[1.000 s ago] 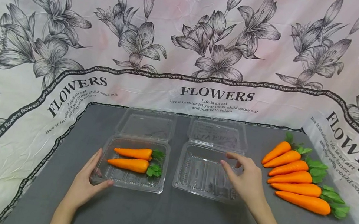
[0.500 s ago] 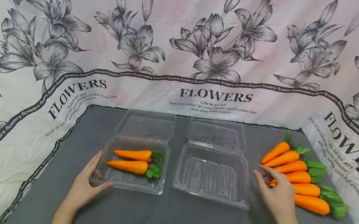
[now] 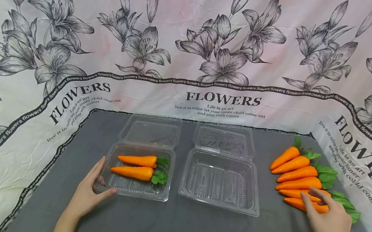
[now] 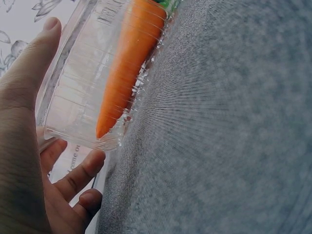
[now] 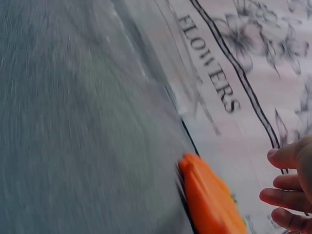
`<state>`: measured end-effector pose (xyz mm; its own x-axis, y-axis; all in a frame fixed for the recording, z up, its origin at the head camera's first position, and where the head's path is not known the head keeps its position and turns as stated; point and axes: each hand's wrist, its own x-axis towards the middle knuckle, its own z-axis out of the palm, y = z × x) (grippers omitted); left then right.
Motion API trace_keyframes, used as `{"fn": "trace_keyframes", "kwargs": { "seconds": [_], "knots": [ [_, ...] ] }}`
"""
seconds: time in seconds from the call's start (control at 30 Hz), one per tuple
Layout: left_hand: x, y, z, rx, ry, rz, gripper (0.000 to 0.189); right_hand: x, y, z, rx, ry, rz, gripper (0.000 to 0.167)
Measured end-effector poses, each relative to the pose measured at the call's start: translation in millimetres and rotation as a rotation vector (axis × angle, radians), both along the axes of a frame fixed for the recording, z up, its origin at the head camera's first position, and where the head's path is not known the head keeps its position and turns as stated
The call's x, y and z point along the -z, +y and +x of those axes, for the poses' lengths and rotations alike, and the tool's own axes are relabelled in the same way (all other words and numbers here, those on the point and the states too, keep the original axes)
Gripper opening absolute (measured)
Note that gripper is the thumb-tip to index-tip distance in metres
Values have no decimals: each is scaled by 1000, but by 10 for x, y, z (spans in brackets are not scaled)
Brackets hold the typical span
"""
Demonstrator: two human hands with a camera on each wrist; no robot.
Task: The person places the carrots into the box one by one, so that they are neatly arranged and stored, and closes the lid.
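Observation:
My left hand [image 3: 87, 191] rests at the near left corner of a clear plastic clamshell box [image 3: 138, 194], thumb along its front and fingers by its left side. In the left wrist view the fingers [image 4: 80, 175] lie relaxed against the box. Inside it are two carrots with green tops, a rear carrot [image 3: 137, 160] and a front carrot [image 3: 132, 171]. My right hand [image 3: 331, 221] hovers over the nearest carrot [image 3: 295, 203] of a row, thumb and fingers apart, partly hiding it. In the right wrist view the hand [image 5: 295, 185] shows spread fingers beside a blurred carrot [image 5: 209, 200].
A second clear box [image 3: 217, 182] stands in the middle with nothing in it. Both lids, the left lid [image 3: 151, 131] and the right lid [image 3: 225, 140], lie folded back. Several more carrots [image 3: 291, 165] line the right side. A flower-printed cloth [image 3: 221, 108] hangs behind the grey table [image 3: 172, 230].
My right hand has moved from over the middle box, rightward and then nearer, to the front of the carrot row. The left hand stays at the left box.

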<state>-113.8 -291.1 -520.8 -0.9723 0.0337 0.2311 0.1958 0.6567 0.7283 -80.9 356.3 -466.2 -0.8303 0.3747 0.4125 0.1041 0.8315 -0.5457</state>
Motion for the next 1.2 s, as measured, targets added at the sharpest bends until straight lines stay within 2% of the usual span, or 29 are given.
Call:
{"fn": "trace_keyframes", "kwargs": {
  "seconds": [0.3, 0.43, 0.67, 0.73, 0.97, 1.2],
  "knots": [
    [-20, -26, -67, 31, 21, 3, 111, 149, 459, 209, 56, -32, 113, 46],
    [-28, -29, -100, 31, 42, 1, 111, 243, 611, 238, 88, -51, 103, 51],
    [-32, -22, -69, 29, 39, -6, 111, 403, 743, 264, 79, -5, 103, 49],
    [-24, -21, -48, 28, 35, -7, 110, 438, 758, 281, 92, -25, 91, 50],
    [7, -22, -10, 22, 27, -6, 111, 482, 798, 281, 147, -188, 38, 62],
    [5, -19, 2, 3, 12, -25, 112, 538, 861, 234, 87, -204, 49, 66]
  ]
}}
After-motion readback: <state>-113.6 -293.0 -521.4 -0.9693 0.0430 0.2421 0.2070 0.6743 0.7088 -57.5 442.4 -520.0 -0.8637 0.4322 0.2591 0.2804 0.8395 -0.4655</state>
